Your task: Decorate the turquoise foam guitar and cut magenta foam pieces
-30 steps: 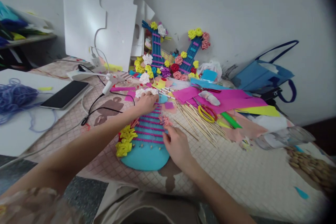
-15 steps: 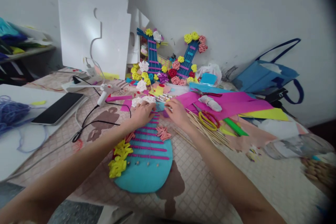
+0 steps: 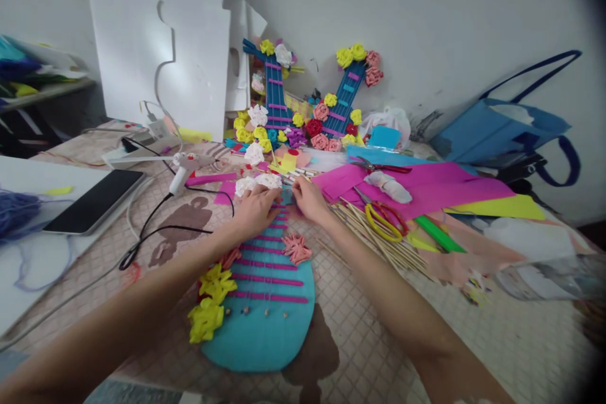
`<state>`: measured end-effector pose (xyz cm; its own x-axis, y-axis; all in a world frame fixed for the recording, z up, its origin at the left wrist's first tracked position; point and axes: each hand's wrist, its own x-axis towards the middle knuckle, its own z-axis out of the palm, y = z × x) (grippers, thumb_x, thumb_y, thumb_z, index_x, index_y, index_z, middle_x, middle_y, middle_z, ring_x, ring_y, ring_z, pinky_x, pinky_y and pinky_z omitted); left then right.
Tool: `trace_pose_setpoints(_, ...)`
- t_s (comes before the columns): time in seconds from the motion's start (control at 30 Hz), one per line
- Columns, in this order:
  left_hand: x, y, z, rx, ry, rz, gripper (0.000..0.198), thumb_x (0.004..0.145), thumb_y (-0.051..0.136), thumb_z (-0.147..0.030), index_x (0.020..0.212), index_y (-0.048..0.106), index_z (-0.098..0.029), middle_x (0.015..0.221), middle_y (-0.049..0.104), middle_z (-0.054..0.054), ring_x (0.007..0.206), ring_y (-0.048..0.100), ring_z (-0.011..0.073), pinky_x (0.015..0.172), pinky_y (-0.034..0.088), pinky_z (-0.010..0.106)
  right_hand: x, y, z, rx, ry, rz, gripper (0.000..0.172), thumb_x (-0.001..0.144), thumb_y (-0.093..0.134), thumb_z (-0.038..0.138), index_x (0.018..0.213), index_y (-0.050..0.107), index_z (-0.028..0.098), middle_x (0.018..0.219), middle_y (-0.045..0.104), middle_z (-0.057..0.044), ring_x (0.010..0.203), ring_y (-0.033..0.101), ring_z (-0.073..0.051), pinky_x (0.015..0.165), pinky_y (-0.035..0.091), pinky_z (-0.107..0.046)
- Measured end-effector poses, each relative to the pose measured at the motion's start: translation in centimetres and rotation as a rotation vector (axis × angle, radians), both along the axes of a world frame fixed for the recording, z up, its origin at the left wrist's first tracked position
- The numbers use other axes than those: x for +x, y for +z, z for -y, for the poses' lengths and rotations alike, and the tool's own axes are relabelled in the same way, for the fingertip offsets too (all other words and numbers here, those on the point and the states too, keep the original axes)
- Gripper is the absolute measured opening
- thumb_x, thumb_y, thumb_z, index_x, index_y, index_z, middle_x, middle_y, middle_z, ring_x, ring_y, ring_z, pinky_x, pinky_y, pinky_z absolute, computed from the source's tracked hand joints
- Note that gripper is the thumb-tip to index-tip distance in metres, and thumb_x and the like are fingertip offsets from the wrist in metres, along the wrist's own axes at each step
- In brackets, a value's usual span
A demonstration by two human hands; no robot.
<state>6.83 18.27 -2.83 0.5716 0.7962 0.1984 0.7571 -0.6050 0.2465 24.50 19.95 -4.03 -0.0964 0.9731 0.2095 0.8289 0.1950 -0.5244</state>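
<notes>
A teal foam guitar shape (image 3: 265, 322) with pink cross strips lies flat on the checked tablecloth in front of me. Yellow paper flowers (image 3: 208, 303) sit along its left edge and a salmon flower (image 3: 297, 247) on its right edge. My left hand (image 3: 255, 205) rests on the shape's narrow upper end, fingers curled beside white paper flowers (image 3: 258, 182). My right hand (image 3: 307, 197) meets it there, fingertips pinched at the neck; what they grip is too small to make out.
A glue gun (image 3: 182, 170) with black cable, a phone (image 3: 95, 201) and blue yarn lie left. Wooden skewers (image 3: 379, 240), yellow-handled scissors (image 3: 381, 219), pink and yellow sheets (image 3: 426, 183) lie right. Two finished guitars (image 3: 274, 91) lean on the wall beside a blue bag (image 3: 502, 129).
My right hand left the salmon flower on the shape's right edge and moved up to the neck beside my left hand. My view shifted, so the shape sits lower.
</notes>
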Motion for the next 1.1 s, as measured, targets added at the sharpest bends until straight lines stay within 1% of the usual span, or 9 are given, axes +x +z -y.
trace_pose_setpoints(0.1,0.0,0.1,0.0,-0.005,0.005,-0.002,0.032,0.084,0.051,-0.023,0.116,0.05,-0.021,0.108,0.066,0.006,0.11,0.048,0.0291,0.084,0.038,0.044,0.1,0.0,-0.2,-0.037,-0.015,-0.045,0.013,0.087,0.046,0.014,0.094,0.056,0.015,0.074,0.063,-0.003,0.068,0.058,-0.016,0.064,0.041,-0.026)
trace_pose_setpoints(0.2,0.0,0.0,0.0,-0.012,0.002,-0.002,0.032,0.084,0.05,-0.023,0.116,0.05,-0.022,0.108,0.066,0.006,0.11,0.048,0.029,0.084,0.038,0.043,0.3,0.1,-0.4,-0.059,0.015,-0.072,0.011,0.083,0.055,0.018,0.094,0.058,0.016,0.069,0.063,0.001,0.062,0.057,-0.013,0.059,0.04,-0.022)
trace_pose_setpoints(0.3,0.0,0.0,0.0,-0.008,-0.004,0.002,0.03,0.084,0.049,-0.023,0.115,0.051,-0.022,0.107,0.066,0.007,0.11,0.048,0.0291,0.084,0.038,0.043,0.3,0.3,-0.4,-0.046,0.039,-0.061,0.008,0.076,0.064,0.017,0.083,0.06,0.016,0.069,0.062,0.001,0.064,0.057,-0.013,0.059,0.039,-0.022)
trace_pose_setpoints(0.47,-0.1,-0.1,0.0,0.007,-0.01,0.005,0.027,0.083,0.05,-0.023,0.11,0.052,-0.021,0.11,0.066,0.006,0.11,0.047,0.0295,0.084,0.037,0.044,0.1,0.2,-0.2,-0.006,0.041,-0.012,0.005,0.076,0.06,0.014,0.072,0.059,0.017,0.072,0.062,-0.003,0.072,0.055,-0.017,0.065,0.039,-0.026)
trace_pose_setpoints(0.57,0.0,0.0,0.1,-0.004,-0.003,0.008,0.029,0.083,0.051,-0.023,0.112,0.051,-0.021,0.111,0.065,0.005,0.111,0.047,0.0293,0.084,0.038,0.043,0.0,0.1,-0.2,0.028,0.037,0.004,0.011,0.078,0.052,0.008,0.077,0.058,0.017,0.079,0.063,-0.005,0.078,0.055,-0.018,0.07,0.04,-0.027)
trace_pose_setpoints(0.67,0.0,0.0,0.1,-0.012,0.001,0.016,0.031,0.084,0.051,-0.022,0.114,0.05,-0.022,0.109,0.066,0.005,0.111,0.047,0.0284,0.085,0.038,0.042,-0.1,0.2,-0.1,0.055,0.022,0.006,0.015,0.083,0.046,0.008,0.089,0.058,0.016,0.079,0.062,-0.005,0.075,0.055,-0.018,0.069,0.04,-0.028)
trace_pose_setpoints(0.8,0.1,-0.1,0.0,0.003,-0.003,0.02,0.028,0.084,0.051,-0.024,0.112,0.052,-0.022,0.106,0.067,0.004,0.11,0.048,0.028,0.086,0.038,0.042,-0.2,0.4,0.4,0.073,0.073,0.008,0.021,0.081,0.049,0.007,0.097,0.06,0.017,0.082,0.064,-0.003,0.078,0.057,-0.018,0.071,0.041,-0.027)
trace_pose_setpoints(0.9,0.0,-0.3,0.0,0.012,-0.003,0.02,0.028,0.084,0.051,-0.023,0.112,0.052,-0.022,0.106,0.067,0.004,0.109,0.048,0.0282,0.085,0.038,0.042,-0.2,0.3,1.2,0.122,0.159,0.075,0.021,0.084,0.049,0.007,0.092,0.064,0.018,0.091,0.063,-0.005,0.089,0.056,-0.019,0.077,0.042,-0.028)
trace_pose_setpoints(1.1,0.0,-0.4,-0.1,0.01,-0.013,0.032,0.03,0.084,0.05,-0.021,0.114,0.051,-0.022,0.108,0.066,0.004,0.11,0.048,0.0269,0.09,0.037,0.041,-0.4,-0.4,2.7,0.214,0.257,0.327,0.019,0.089,0.046,0.01,0.088,0.065,0.017,0.092,0.061,-0.007,0.089,0.054,-0.02,0.078,0.043,-0.03)
